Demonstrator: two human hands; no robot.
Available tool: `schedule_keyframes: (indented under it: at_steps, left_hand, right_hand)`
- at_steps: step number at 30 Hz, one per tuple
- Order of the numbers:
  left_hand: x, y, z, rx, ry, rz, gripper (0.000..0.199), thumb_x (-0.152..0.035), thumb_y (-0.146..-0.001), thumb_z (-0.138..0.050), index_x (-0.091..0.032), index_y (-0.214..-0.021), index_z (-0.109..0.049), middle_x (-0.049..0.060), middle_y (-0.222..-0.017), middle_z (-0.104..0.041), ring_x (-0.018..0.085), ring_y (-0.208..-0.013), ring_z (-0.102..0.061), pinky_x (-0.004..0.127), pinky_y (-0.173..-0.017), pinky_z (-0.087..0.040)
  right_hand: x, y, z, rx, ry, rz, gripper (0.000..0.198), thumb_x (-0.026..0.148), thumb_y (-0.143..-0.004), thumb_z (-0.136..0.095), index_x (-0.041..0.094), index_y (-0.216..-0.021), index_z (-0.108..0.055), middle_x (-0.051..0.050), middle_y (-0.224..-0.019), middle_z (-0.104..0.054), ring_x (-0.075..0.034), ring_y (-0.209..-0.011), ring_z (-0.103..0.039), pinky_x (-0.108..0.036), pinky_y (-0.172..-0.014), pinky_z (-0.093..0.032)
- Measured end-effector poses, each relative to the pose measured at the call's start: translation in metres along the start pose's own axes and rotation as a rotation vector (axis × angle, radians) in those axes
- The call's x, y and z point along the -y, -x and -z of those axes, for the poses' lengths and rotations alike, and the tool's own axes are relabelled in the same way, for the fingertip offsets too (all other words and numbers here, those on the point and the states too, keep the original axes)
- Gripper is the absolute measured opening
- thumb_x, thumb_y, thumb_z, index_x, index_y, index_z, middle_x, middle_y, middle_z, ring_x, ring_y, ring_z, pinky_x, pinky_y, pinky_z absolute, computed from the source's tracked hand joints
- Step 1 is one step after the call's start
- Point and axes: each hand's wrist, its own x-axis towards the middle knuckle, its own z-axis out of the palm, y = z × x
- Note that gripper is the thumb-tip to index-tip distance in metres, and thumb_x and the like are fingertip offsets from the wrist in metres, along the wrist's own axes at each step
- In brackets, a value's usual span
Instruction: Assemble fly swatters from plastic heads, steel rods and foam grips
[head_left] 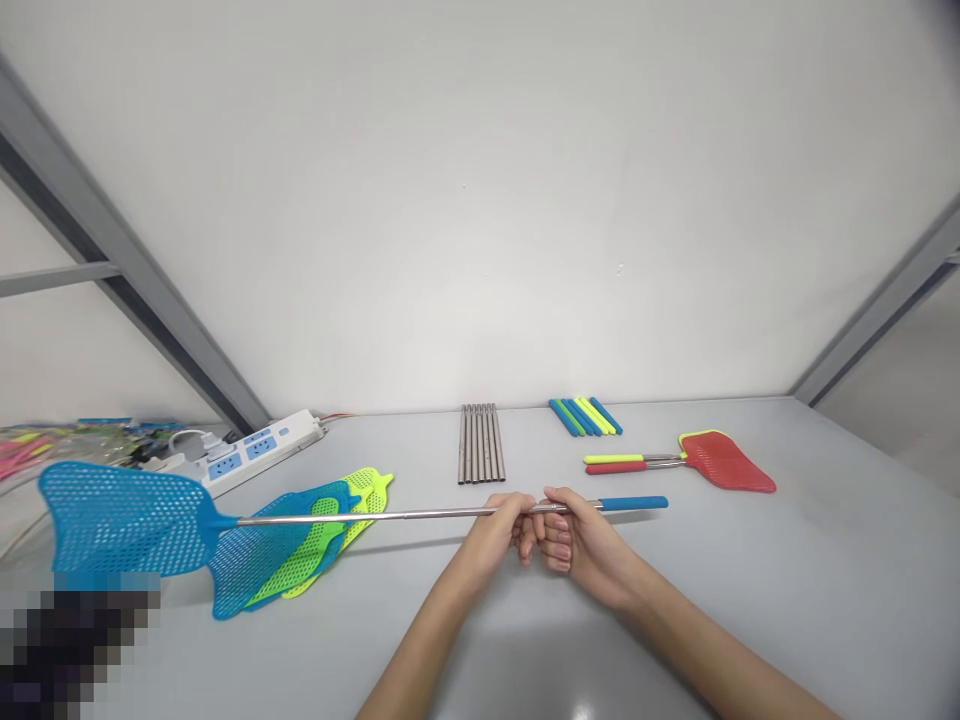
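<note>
Both hands grip the metal rod of a blue fly swatter (127, 515), which is extended crosswise above the table. My left hand (506, 525) pinches the rod near its middle. Close beside it, my right hand (574, 540) is closed around the rod just short of the blue handle grip (634, 503). The swatter's mesh head is at the far left, over part of a pile of loose swatter heads. In that pile a blue head (251, 550), a green head (311, 550) and a yellow head (373, 495) overlap.
Several metal rods (481, 445) lie in a row near the wall. To their right are several coloured grips (585, 416). A red fly swatter (727, 462) lies over a yellow one at the right. A white power strip (262, 450) and plastic-wrapped items (82, 445) are at the left.
</note>
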Motion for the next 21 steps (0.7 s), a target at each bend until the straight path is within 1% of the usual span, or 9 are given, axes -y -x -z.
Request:
schedule_keyframes:
  at_steps: [6, 10, 17, 21]
  left_hand:
    - [0.0028, -0.0017, -0.0004, 0.015, -0.006, -0.004, 0.035, -0.031, -0.077, -0.032, -0.014, -0.051, -0.048, -0.002, -0.037, -0.043, 0.009, -0.038, -0.037, 0.021, -0.044, -0.034]
    - [0.0051, -0.0027, 0.0016, 0.005, -0.037, -0.010, 0.034, -0.033, -0.076, -0.034, -0.014, -0.051, -0.048, -0.002, -0.037, -0.044, 0.009, -0.038, -0.038, 0.021, -0.044, -0.034]
    - [0.0063, -0.0037, 0.0014, -0.011, -0.044, -0.002, 0.035, -0.034, -0.075, -0.036, -0.014, -0.048, -0.047, -0.003, -0.036, -0.041, 0.008, -0.037, -0.037, 0.021, -0.044, -0.033]
    - [0.0040, -0.0028, -0.0011, -0.030, -0.067, -0.026, 0.041, -0.042, -0.074, -0.039, -0.015, -0.045, -0.047, -0.004, -0.035, -0.040, 0.008, -0.035, -0.037, 0.021, -0.043, -0.032]
  right_hand:
    - [0.0016, -0.0014, 0.0017, -0.014, 0.024, 0.001, 0.040, 0.044, -0.072, -0.043, 0.016, -0.045, -0.037, 0.006, -0.044, -0.024, -0.006, -0.039, -0.022, -0.021, -0.042, -0.018]
    - [0.0048, 0.0016, -0.0009, -0.025, 0.068, -0.005, 0.041, 0.046, -0.072, -0.042, 0.015, -0.046, -0.037, 0.006, -0.044, -0.023, -0.006, -0.039, -0.023, -0.021, -0.042, -0.018]
    - [0.0041, 0.0021, -0.0022, -0.004, 0.136, 0.007, 0.042, 0.048, -0.073, -0.041, 0.016, -0.047, -0.036, 0.005, -0.045, -0.027, -0.006, -0.040, -0.023, -0.022, -0.043, -0.016]
    - [0.0048, 0.0045, -0.0049, -0.009, 0.186, 0.057, 0.043, 0.053, -0.072, -0.039, 0.016, -0.049, -0.038, 0.003, -0.046, -0.036, -0.007, -0.040, -0.025, -0.023, -0.044, -0.017]
